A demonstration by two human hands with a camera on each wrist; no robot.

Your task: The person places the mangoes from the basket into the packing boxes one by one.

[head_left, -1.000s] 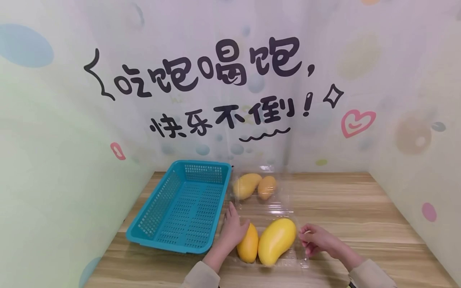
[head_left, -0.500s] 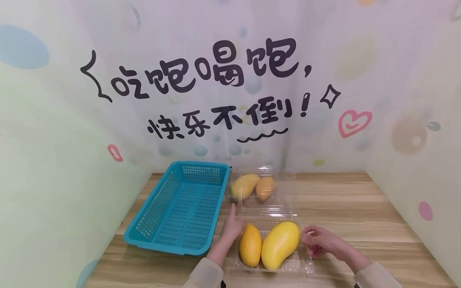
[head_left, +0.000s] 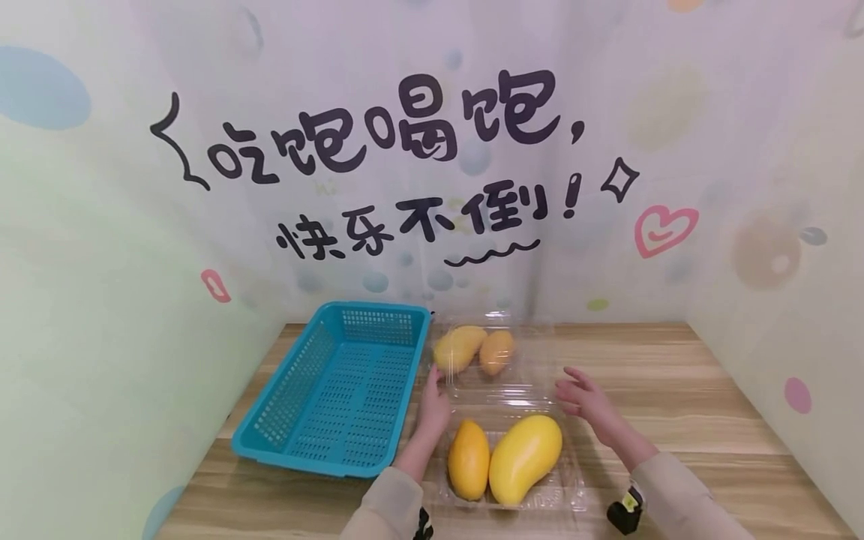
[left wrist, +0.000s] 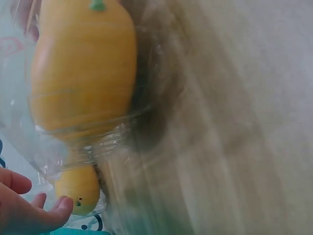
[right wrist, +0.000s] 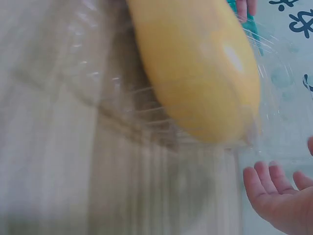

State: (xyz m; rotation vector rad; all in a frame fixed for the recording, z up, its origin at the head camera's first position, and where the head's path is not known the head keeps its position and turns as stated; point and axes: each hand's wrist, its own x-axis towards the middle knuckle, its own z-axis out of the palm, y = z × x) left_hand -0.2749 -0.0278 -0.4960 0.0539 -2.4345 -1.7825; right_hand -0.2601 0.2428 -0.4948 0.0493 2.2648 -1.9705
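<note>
A clear plastic clamshell box stands at the front of the table, its hinged lid raised at the back. Inside lie a smaller orange-yellow mango and a larger yellow mango, side by side. My left hand is at the left of the lid, fingers pointing forward. On the other side, my right hand is by the lid's right edge with fingers loosely bent and nothing in them. In the right wrist view the fingers are apart from the box.
Behind the lid, two more mangoes, a long one and a small one, show through clear plastic. A teal perforated basket stands on the left of the wooden table. A printed curtain hangs behind.
My left hand has left the smaller mango's side and moved forward beside the lid. The right hand has gone from the box's right rim forward to the lid's right edge.
</note>
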